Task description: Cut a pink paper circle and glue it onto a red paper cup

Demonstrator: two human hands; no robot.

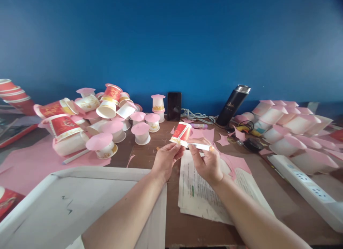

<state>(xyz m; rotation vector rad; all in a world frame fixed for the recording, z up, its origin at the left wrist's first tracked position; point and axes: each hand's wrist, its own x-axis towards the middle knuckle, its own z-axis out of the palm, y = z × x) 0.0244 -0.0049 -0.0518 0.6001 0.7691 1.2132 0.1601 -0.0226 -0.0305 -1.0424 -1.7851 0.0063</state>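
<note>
Left fingers (175, 147), closed on the rim, steady the red-and-white paper cup (182, 132) above the desk (187, 230); right fingers (200, 152) pinch a white marker-like stick (201, 147), best kept light against the cup.

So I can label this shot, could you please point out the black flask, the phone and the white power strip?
Black flask (232, 106): head view, on its body.
Phone (174, 106): head view, on its screen.
White power strip (294, 184): head view, on its casing.

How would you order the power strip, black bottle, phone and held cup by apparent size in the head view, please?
Largest to smallest:
1. Power strip
2. Black bottle
3. Phone and held cup: too alike to rank.
</note>
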